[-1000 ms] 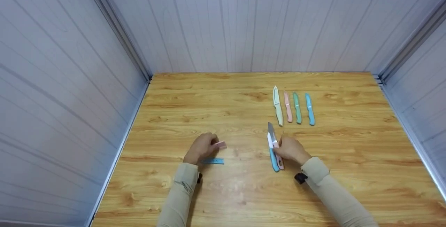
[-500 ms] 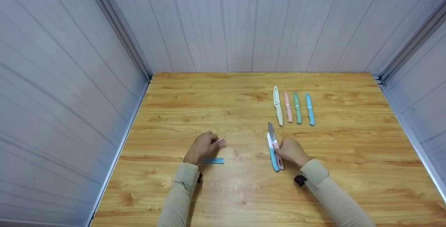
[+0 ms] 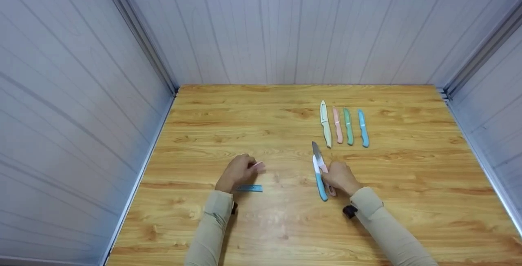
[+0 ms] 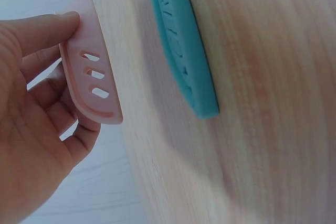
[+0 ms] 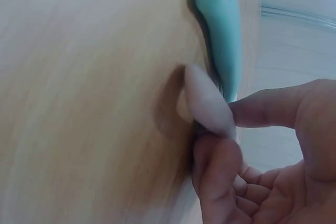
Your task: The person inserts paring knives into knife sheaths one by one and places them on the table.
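Note:
My left hand [image 3: 236, 172] pinches a pink knife sheath [image 4: 89, 66] between thumb and fingers, held above the table. Three slots near its end show in the left wrist view. Below it on the wood lies a blue sheath [image 3: 251, 188], partly behind the hand in the head view. To the right, my right hand [image 3: 341, 176] grips the handle of a pink-handled knife [image 3: 323, 168], whose grey blade points away from me. Right beside that knife lies a blue-handled knife [image 3: 321, 186] with a white blade, overlapped by the pink one.
Farther back on the right, a row of sheathed knives lies on the wooden table [image 3: 195, 115]: cream [image 3: 326, 133], pink [image 3: 338, 129], green [image 3: 348, 129] and blue [image 3: 363, 131]. Pale panel walls [image 3: 277, 29] enclose the table at the back and both sides.
The pink-handled knife has turned a little, its handle end shifting right, apart from the blue handle, and its tip left. The pink sheath in my left hand has risen and tilted slightly.

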Tool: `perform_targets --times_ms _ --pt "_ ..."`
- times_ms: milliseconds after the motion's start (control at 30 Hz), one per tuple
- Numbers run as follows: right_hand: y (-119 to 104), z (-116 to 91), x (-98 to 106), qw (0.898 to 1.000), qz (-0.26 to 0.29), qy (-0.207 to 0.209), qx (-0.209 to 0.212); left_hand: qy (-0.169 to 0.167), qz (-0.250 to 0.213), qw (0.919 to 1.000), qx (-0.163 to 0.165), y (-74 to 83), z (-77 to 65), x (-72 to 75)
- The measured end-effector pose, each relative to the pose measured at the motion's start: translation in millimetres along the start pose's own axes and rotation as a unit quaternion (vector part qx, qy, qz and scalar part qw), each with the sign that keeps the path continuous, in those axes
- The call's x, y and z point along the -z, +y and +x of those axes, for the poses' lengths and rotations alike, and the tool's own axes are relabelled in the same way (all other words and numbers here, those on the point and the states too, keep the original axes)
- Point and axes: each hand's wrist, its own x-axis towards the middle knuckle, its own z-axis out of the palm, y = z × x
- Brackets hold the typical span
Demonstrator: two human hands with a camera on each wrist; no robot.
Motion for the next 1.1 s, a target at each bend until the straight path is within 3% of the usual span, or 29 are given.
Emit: perform_targets --times_ms 267,600,900,1100 --pt "2.3 2.4 -0.1 1.000 0.028 -0.006 0.007 0.009 -0.001 0.9999 -0.006 2.2 -0.6 0.0" --pt "3.4 6.0 8.8 0.994 0.095 0.056 0.026 0.032 0.006 0.9993 -0.017 7.8 0.4 1.4" --pt "0.7 3.4 28.7 0.992 0.096 0.055 0.067 0.042 -0.034 0.9976 -0.043 23.3 7.1 7.5" --pt "-4.3 2.3 40.0 0.987 0.111 0.046 0.107 0.031 -0.086 0.9940 -0.060 34.8 15.1 11.7"
